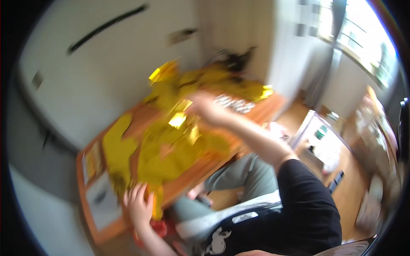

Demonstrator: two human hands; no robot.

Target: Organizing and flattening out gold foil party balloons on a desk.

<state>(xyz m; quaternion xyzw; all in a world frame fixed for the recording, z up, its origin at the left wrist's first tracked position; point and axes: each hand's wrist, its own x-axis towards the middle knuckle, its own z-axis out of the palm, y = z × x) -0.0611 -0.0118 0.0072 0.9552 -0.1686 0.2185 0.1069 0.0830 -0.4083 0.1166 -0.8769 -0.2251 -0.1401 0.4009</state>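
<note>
Yellow shiny sheet material [171, 153], foil-like with glints, lies crumpled over much of a wooden table [173, 193]. My left hand [139, 202] rests at the table's near left edge with its fingers spread, touching a yellow-orange end of the material [157, 202]. My right arm reaches across the table. Motion blurs my right hand [201, 106], which is beside a bright gold folded piece [177, 119]; whether it grips that piece cannot be made out. A narrower yellow strip [115, 143] lies on the left, and more yellow material [209, 77] is heaped at the back.
Silvery small objects [235, 103] sit near the right back of the table. A white sheet [102, 200] and a framed flat item [92, 162] lie at the left end. A dark object [239, 62] stands at the back. On the right are a box with contents [326, 141] and clear plastic bags [371, 123].
</note>
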